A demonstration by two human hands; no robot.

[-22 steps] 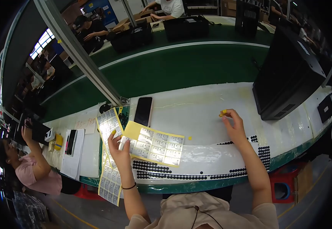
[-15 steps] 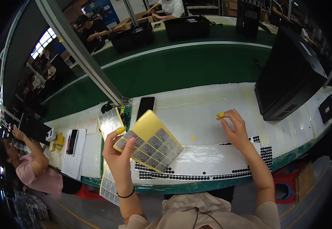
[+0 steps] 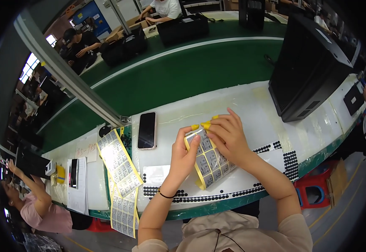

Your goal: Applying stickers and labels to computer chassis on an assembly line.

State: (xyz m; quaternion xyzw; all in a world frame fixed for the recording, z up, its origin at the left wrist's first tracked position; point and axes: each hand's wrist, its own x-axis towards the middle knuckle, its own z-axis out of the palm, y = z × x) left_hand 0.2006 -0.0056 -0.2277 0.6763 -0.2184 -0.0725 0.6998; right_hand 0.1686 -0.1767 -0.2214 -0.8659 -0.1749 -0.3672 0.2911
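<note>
- We see the white worktable (image 3: 250, 105) running under both hands and well beyond them to either side, its near edge lined with rows of small black dots (image 3: 216, 197) just below the wrists.
- Beyond our right hand and off to its right stands a large black box (image 3: 313, 71), well apart from the fingers.
- To the left of our left hand, long yellow-backed label sheets (image 3: 122, 168) hang over the table's near edge, near the forearm but not touching it.
- Between the two hands we hold a sheet of labels (image 3: 210, 161) on yellow backing, lifted off the table and tilted, its lower corner pointing down toward the table edge.
- Our left hand (image 3: 183, 153) grips that sheet from the left, fingers closed along its edge and the thumb, capped in yellow, pressed at the top corner; a dark band circles the wrist.
- Our right hand (image 3: 229, 138) lies over the sheet's upper right part, its yellow-capped fingertips (image 3: 207, 125) drawn together at the top edge, touching the sheet just beside the left thumb; whether they pinch a single label we cannot tell.
- Up and to the left of the left hand a dark phone (image 3: 146, 130) lies flat on the table, near but apart from the hand.
</note>
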